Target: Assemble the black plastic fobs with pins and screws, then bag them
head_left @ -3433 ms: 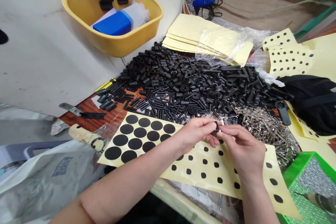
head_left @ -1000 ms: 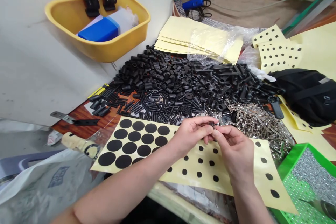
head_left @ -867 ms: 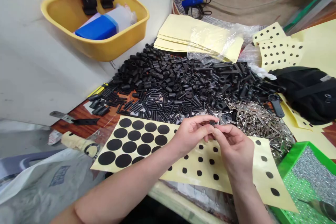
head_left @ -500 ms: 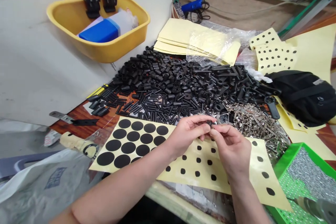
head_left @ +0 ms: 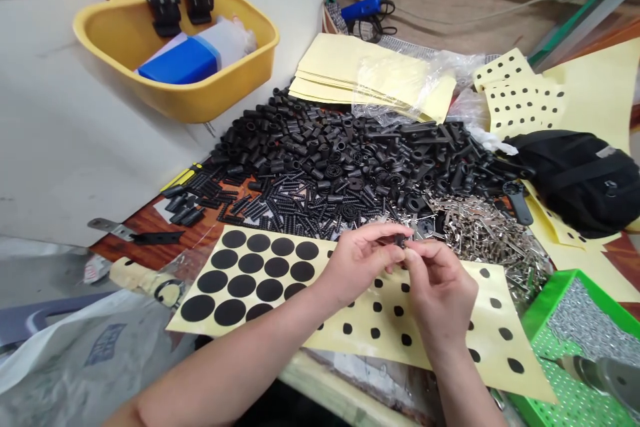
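Observation:
My left hand (head_left: 361, 257) and my right hand (head_left: 436, 283) meet fingertip to fingertip over a yellow sheet of small black dots (head_left: 430, 337). Both pinch a small black part (head_left: 400, 239) between them; its shape is too small to make out. Just beyond the fingers lies a big heap of black plastic parts (head_left: 345, 160), with black springs (head_left: 280, 203) at its near left. A pile of small silver metal pieces (head_left: 493, 237) sits to the right of the hands. A yellow sheet with large black discs (head_left: 255, 273) lies under my left forearm.
A yellow basket (head_left: 200, 97) holding a blue box hangs on the white board at the back left. Stacked blank yellow sheets (head_left: 350, 73), a black bag (head_left: 580, 177) and a green perforated tray (head_left: 575, 373) ring the work area. A silver plastic bag (head_left: 75, 353) fills the near left.
Both hands have stayed pinched together on the small black part, with only slight finger shifts. The view has drifted a little; nothing on the table has moved.

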Available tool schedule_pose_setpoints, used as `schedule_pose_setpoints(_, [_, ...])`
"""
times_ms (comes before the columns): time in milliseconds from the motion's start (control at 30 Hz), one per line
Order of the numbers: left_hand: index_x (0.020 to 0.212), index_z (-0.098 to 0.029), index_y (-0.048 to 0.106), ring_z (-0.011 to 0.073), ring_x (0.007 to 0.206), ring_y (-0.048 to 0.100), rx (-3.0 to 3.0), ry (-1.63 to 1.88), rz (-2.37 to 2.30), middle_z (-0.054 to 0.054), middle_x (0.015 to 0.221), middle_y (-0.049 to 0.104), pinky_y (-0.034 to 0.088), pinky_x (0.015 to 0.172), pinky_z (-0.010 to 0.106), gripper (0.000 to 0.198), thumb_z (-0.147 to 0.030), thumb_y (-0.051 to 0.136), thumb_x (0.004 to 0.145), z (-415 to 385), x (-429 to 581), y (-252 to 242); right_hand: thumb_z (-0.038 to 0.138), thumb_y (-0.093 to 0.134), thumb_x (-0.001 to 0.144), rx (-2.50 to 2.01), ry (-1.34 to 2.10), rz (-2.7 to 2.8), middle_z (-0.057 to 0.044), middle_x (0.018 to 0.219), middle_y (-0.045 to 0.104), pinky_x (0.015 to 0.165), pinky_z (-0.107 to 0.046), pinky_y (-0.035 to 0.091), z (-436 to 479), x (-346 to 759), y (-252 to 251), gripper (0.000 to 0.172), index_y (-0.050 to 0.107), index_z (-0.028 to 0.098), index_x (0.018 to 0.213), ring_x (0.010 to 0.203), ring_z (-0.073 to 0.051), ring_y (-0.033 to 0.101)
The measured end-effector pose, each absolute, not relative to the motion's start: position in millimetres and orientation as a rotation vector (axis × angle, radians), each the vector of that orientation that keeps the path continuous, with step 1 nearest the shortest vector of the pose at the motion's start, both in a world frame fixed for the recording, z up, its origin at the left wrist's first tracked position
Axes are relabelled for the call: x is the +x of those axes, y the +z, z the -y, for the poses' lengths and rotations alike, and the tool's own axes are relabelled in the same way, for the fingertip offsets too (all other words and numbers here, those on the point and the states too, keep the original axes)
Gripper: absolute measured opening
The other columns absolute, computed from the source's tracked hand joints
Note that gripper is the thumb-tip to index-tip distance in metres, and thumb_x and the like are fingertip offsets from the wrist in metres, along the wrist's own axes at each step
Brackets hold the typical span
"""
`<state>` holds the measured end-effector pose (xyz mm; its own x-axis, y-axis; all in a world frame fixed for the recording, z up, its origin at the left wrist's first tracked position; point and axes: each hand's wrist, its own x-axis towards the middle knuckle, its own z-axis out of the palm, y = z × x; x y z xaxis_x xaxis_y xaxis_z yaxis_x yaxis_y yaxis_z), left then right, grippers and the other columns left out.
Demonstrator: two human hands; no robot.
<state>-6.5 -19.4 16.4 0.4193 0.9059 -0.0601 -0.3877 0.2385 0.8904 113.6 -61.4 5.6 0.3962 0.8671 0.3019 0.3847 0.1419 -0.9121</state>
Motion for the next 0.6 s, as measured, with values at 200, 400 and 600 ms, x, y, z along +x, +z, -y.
schedule_pose_setpoints(200, [0.089,-0.016,0.074,0.0077,0.064,0.052,0.949,0.957,-0.687,0.003,0.086,0.064,0.046,0.062,0.021,0.021,-0.015,0.067,0.070,15.3,-8.6,20.8,0.026,0.065,0.077,-1.353,0.663,1.141,-0.001,0.068,0.064,0.057,-0.026,0.050,57.7,113.2,12.9,0.010,0.063,0.019,0.070,0.062,-0.014,0.060])
schedule_pose_setpoints(400, [0.090,-0.015,0.074,0.0092,0.068,0.054,0.977,0.979,-0.707,0.004,0.090,0.062,0.047,0.061,0.021,0.021,-0.016,0.068,0.070,15.6,-5.8,17.9,0.025,0.062,0.079,-1.379,0.614,1.124,0.000,0.066,0.063,0.060,-0.026,0.050,58.7,109.1,12.9,0.010,0.063,0.019,0.071,0.061,-0.014,0.059])
schedule_pose_setpoints(600, [0.092,-0.017,0.074,0.0114,0.072,0.055,1.176,0.993,-0.737,0.003,0.083,0.060,0.048,0.062,0.021,0.023,-0.012,0.064,0.072,12.4,-9.0,19.3,0.027,0.066,0.076,-1.313,0.770,1.017,0.000,0.066,0.060,0.058,-0.025,0.051,57.3,109.9,6.7,0.012,0.062,0.018,0.070,0.061,-0.012,0.058])
